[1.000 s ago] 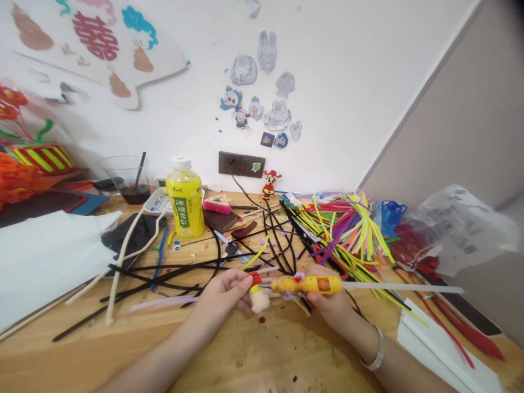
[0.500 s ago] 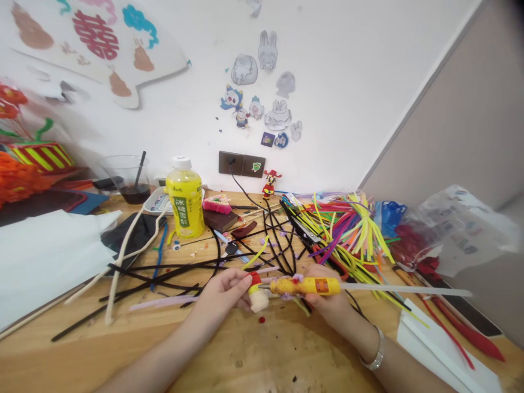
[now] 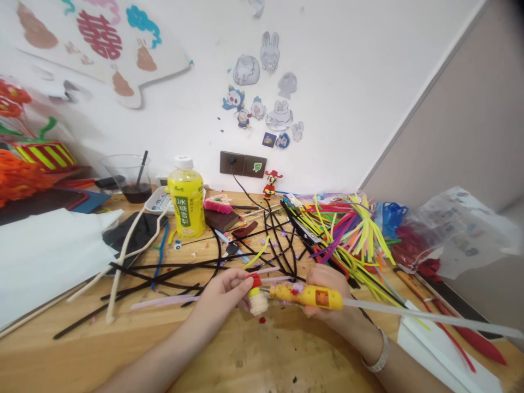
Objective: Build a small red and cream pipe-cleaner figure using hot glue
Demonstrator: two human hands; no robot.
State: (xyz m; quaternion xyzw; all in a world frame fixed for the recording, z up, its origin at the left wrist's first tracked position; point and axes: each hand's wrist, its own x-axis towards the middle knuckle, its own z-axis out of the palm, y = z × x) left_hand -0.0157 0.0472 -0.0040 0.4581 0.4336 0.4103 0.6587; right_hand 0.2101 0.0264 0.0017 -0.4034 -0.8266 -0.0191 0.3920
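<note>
My left hand [image 3: 223, 295] pinches a small fuzzy piece [image 3: 257, 295], cream-coloured with a red top, just above the wooden table [image 3: 245, 355]. My right hand [image 3: 331, 303] is wrapped round a yellow glue gun [image 3: 307, 295] whose nozzle points left and touches the fuzzy piece. A long clear glue stick [image 3: 429, 321] sticks out of the gun's back toward the right. A silver bracelet [image 3: 379, 355] is on my right wrist.
Black pipe cleaners [image 3: 196, 270] lie scattered behind my hands, and a pile of coloured ones [image 3: 347, 229] sits at the right. A yellow drink bottle [image 3: 186, 197], a plastic cup [image 3: 129, 177], white paper [image 3: 45, 256] and plastic bags [image 3: 454, 229] crowd the table's back and sides.
The glue gun has tilted so its rear and the glue stick drop lower to the right. My right hand has shifted slightly over the gun. The left hand holds still.
</note>
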